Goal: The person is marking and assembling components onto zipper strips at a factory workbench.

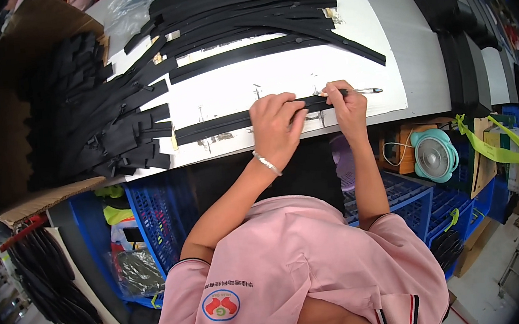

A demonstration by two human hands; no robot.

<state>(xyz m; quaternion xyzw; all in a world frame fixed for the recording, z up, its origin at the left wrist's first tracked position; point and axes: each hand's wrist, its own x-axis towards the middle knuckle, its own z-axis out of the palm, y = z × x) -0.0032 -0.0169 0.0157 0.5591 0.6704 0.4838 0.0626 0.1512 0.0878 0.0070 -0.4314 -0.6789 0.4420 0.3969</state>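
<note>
A long black zipper (218, 127) lies flat near the front edge of a white board (351, 67) with dark marks on it. My left hand (275, 129) presses on this strip near its middle, fingers bent and close together. Toward its right end, my right hand (348, 107) grips a pen (364, 91) between thumb and fingers, the shaft sticking out to the right. The fingertips of that hand are at the strip, and its end is partly hidden by them. Farther back, several more black zippers (231, 13) lie in layers, one slanting out to the right.
At left, a cardboard box (2, 94) lies open with a heap of black zippers (77, 111) spilling from it. Clear plastic wrap (130, 11) is at the back. Dark stacks (461, 65) stand at right. Below the table are blue crates (158, 217) and a turquoise fan (434, 155).
</note>
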